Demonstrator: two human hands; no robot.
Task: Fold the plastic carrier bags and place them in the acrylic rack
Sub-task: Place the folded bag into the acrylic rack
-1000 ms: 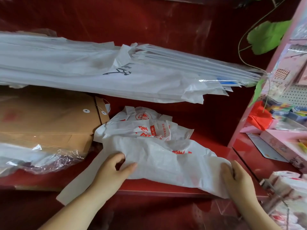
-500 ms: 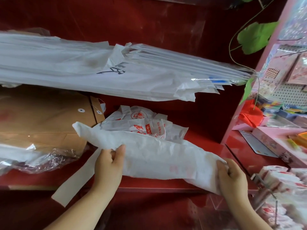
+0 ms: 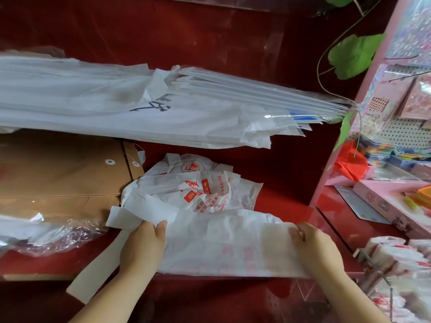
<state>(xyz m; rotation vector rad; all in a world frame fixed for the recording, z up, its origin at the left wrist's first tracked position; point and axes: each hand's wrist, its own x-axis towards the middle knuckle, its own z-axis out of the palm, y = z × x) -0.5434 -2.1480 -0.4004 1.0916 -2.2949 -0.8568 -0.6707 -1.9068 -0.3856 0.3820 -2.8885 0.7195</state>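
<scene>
down it comes: the bag (image 3: 221,248), lifted clear half a second back, now lies flat along the front edge of the counter (image 3: 291,201), doubled into a long band. left hand (image 3: 142,248) pinches the crumpled upper left corner, thumb showing on top. right hand (image 3: 314,250) has its fingers curled over the other end, gripping it. holding both ends, i'd say, keeps the slippery film taut so the crease runs straight. one handle strip (image 3: 93,271) dangles off the front edge, not yet tucked in. just behind, mid-counter, a heap (image 3: 200,190) of red-printed bags waits, touching the band's back edge. the rack (image 3: 370,264) stands by the front right corner with folded bags (image 3: 391,255) already in it, near the right hand and handy for the drop. an end-to-end fold looks due next.
</scene>
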